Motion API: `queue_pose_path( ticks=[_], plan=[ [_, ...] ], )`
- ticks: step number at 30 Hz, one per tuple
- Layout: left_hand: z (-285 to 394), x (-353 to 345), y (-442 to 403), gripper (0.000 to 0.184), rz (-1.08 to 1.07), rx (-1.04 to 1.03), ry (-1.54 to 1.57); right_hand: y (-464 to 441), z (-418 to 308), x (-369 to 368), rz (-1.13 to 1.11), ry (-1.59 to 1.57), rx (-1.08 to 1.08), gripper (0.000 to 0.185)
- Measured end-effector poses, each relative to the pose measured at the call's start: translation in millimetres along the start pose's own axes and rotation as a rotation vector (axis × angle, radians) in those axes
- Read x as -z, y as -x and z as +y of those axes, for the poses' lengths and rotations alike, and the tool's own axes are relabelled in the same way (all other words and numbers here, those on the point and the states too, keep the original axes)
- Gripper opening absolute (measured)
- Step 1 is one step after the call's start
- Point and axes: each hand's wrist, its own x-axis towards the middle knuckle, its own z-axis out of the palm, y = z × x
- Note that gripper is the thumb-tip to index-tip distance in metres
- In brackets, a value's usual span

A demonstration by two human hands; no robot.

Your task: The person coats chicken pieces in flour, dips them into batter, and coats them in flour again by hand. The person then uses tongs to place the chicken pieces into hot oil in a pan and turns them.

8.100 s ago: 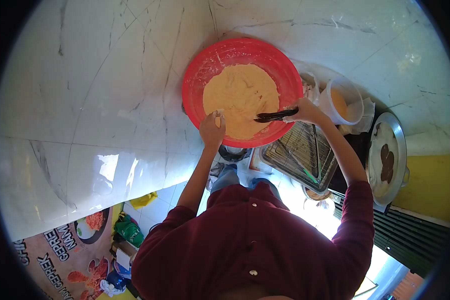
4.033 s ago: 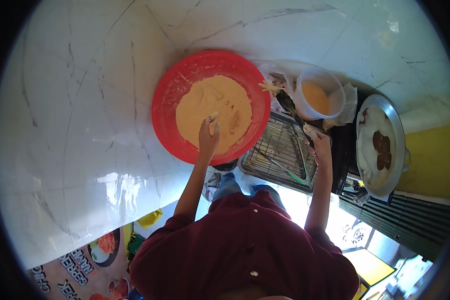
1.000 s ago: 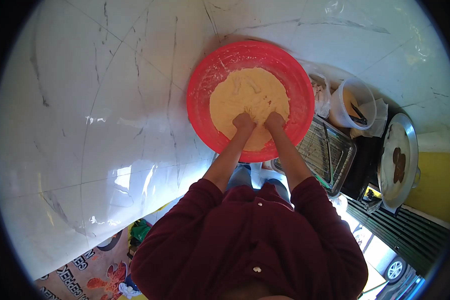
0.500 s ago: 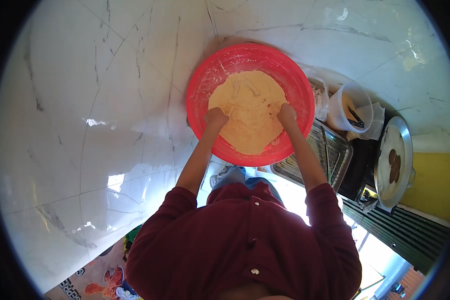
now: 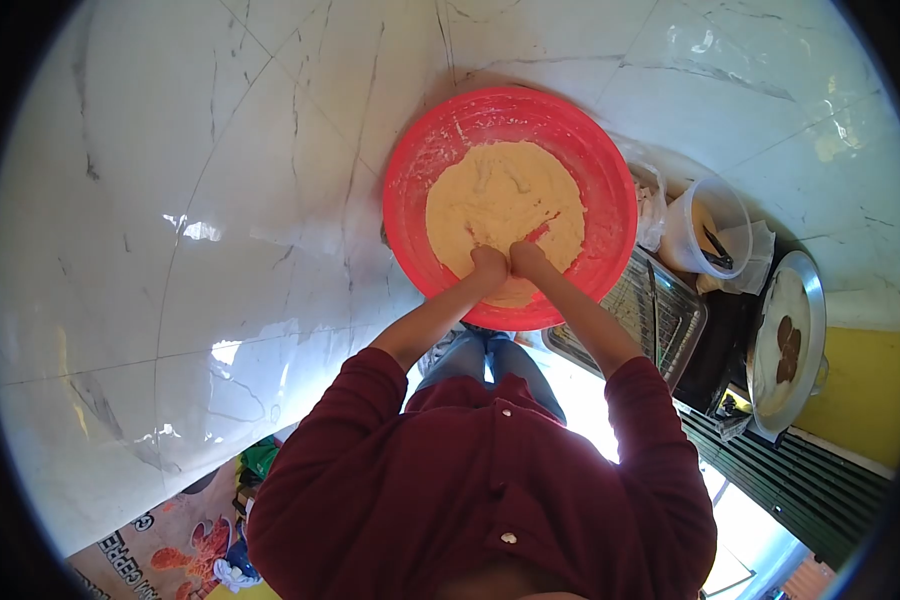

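Observation:
A wide red basin [image 5: 610,200] holds a broad layer of pale yellow flour [image 5: 510,185], with red streaks of the basin's bottom showing through. Both hands are down in the flour, side by side near the basin's front. My left hand [image 5: 489,263] and my right hand [image 5: 528,259] nearly touch; the fingers of both are buried or turned away, so what they hold is hidden. Black tongs [image 5: 715,252] lean inside a translucent tub [image 5: 736,225] of orange-yellow stuff, to the right of the basin.
Right of the basin are a plastic bag [image 5: 650,210], a metal tray with a wire rack [image 5: 670,315] and a long thin tool on it. Farther right, a large metal pan [image 5: 808,350] holds brown pieces in something whitish. A marbled tile wall [image 5: 260,200] lies left and behind.
The hands have come together from opposite sides of the flour, uncovering red streaks. Some seconds earlier my right hand held the tongs; they now rest in the tub.

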Motion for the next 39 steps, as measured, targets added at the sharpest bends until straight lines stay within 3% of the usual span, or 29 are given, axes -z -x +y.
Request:
queue_pose_path(
  ticks=[1, 2, 3, 4, 5, 6, 7, 8, 9, 10, 11, 12, 14, 15, 17, 20, 24, 30, 33, 35, 39],
  plan=[
    [-9, 7, 4, 0.021, -0.092, -0.033, 0.188, -3, 8, 4, -0.002, -0.001, 0.000, 0.013],
    [-18, 14, 9, 0.024, -0.187, -0.068, 0.378, -8, 23, 12, -0.223, -0.205, 0.058, 0.017],
    [-29, 11, 6, 0.024, -0.185, -0.067, 0.379, -8, 35, 20, -0.440, -0.408, 0.116, 0.022],
    [-42, 3, 0, 0.027, -0.215, -0.218, 0.476, 1, 43, 29, -0.439, -0.406, 0.117, 0.022],
    [-55, -8, -9, 0.031, -0.246, -0.373, 0.571, 13, 51, 38, -0.406, -0.599, 0.086, 0.025],
    [-70, -46, -34, 0.033, -0.280, -0.348, 0.587, 23, 58, 43, -0.370, -0.792, 0.053, 0.028],
    [-85, -84, -59, 0.035, -0.313, -0.322, 0.602, 25, 63, 44, -0.371, -0.793, 0.052, 0.028],
    [-99, -120, -82, 0.037, -0.345, -0.296, 0.616, 23, 69, 46, -0.378, -0.598, -0.031, 0.028],
    [-95, -85, -55, 0.038, -0.197, -0.164, 0.546, 21, 74, 46, -0.380, -0.403, -0.110, 0.028],
    [-90, -46, -24, 0.040, -0.055, -0.016, 0.486, 21, 78, 40, -0.380, -0.401, -0.107, 0.028],
    [-86, -3, 10, 0.041, 0.073, 0.133, 0.443, 23, 82, 32, -0.194, -0.316, -0.157, 0.023],
    [-83, 13, 21, 0.041, 0.073, 0.137, 0.444, 22, 83, 25, -0.005, -0.229, -0.204, 0.019],
    [-76, 30, 31, 0.036, 0.198, 0.154, 0.294, 21, 77, 10, 0.091, -0.136, -0.227, 0.016],
    [-71, 29, 28, 0.036, 0.198, 0.158, 0.295, 23, 70, 10, 0.187, -0.044, -0.252, 0.014],
    [-63, 27, 24, 0.023, 0.159, 0.192, 0.083, 26, 57, 10, 0.197, 0.047, -0.236, 0.014],
    [-56, 10, 10, 0.019, 0.083, 0.147, -0.070, 27, 42, 8, 0.183, 0.158, -0.204, 0.015],
    [-50, 0, -4, 0.021, 0.092, 0.156, -0.093, 18, 40, 9, 0.019, 0.161, -0.108, 0.021],
    [-69, 34, 16, 0.017, 0.057, 0.205, 0.134, 27, 68, 45, 0.071, -0.081, -0.166, 0.035],
    [-84, 33, 4, 0.016, 0.143, 0.252, 0.059, 16, 85, 62, 0.159, -0.022, -0.263, 0.022],
    [-85, 37, 2, 0.013, 0.200, 0.299, -0.050, -5, 102, 50, 0.329, 0.260, -0.348, 0.008],
    [-55, 7, -12, 0.016, 0.096, 0.236, -0.205, -11, 96, 25, 0.343, 0.422, -0.366, 0.007]
  ],
)
